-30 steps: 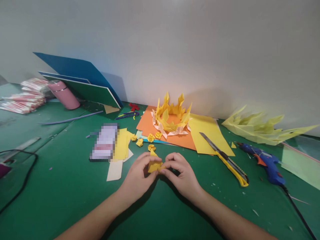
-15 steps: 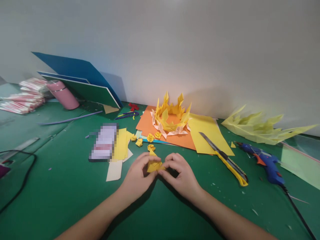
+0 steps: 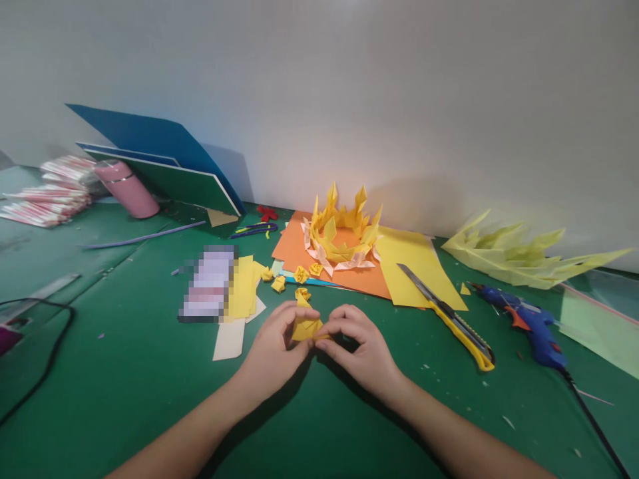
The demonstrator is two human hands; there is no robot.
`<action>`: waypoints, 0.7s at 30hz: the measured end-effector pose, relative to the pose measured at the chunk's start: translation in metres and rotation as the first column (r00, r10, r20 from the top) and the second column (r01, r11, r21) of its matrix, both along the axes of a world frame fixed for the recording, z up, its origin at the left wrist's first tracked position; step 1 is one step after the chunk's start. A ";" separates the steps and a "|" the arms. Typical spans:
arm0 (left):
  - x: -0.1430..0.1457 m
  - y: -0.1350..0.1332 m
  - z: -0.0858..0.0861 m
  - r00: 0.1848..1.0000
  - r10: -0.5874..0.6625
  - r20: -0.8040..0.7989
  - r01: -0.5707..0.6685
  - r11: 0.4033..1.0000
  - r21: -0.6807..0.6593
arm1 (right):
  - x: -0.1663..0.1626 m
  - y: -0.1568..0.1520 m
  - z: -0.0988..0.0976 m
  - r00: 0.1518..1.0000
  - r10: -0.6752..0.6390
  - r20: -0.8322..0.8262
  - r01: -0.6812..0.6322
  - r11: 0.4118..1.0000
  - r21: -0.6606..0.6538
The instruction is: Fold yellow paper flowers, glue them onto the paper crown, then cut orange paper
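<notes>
Both hands hold a small folded piece of yellow paper (image 3: pixel 305 328) above the green table. My left hand (image 3: pixel 279 339) grips its left side between thumb and fingers. My right hand (image 3: pixel 357 346) pinches its right corner, with thumb and fingertips close to the left thumb. Just beyond the hands lie several small folded yellow paper flowers (image 3: pixel 301 275). Behind these, a yellow folded-paper crown (image 3: pixel 344 233) with pale pink pieces around its base stands on orange paper (image 3: pixel 289 243).
Right of my hands lie a yellow utility knife (image 3: pixel 449 322), blade out, and a blue glue gun (image 3: pixel 534 322) with its cord. A pale yellow paper crown (image 3: pixel 529 256) stands behind. Leftward are a phone (image 3: pixel 207 286), yellow paper strips (image 3: pixel 242 286), a pink bottle (image 3: pixel 127 189) and leaning boards (image 3: pixel 150 140).
Both hands stay almost in place on the yellow paper. The folded piece has shifted very slightly between the fingers.
</notes>
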State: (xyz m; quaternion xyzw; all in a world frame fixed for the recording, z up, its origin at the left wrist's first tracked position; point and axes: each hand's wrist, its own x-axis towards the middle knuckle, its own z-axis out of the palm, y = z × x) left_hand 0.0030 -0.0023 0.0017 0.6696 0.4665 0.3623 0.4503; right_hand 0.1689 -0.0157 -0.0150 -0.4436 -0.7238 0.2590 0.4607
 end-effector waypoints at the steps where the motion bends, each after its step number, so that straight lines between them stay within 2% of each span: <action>1: 0.001 0.000 0.000 1.000 -0.002 -0.013 0.003 1.000 0.019 | 0.000 0.000 0.000 1.000 -0.005 0.007 0.005 1.000 0.003; 10: 0.002 -0.002 0.005 0.999 0.010 -0.049 -0.008 0.999 0.036 | -0.001 0.000 -0.001 0.999 -0.041 0.028 0.041 0.999 0.004; 15: 0.001 -0.001 0.009 1.000 0.025 -0.014 -0.024 0.998 0.057 | -0.002 -0.001 0.000 0.999 -0.036 0.031 0.035 0.999 0.007; 18: 0.001 -0.001 0.009 1.000 0.019 0.013 -0.020 1.000 0.023 | -0.002 -0.002 0.000 0.999 -0.032 0.042 0.031 0.999 0.015; 21: 0.002 -0.002 0.009 0.996 0.051 0.073 -0.043 0.994 -0.104 | -0.003 -0.002 -0.002 0.998 -0.030 0.051 0.029 0.999 0.027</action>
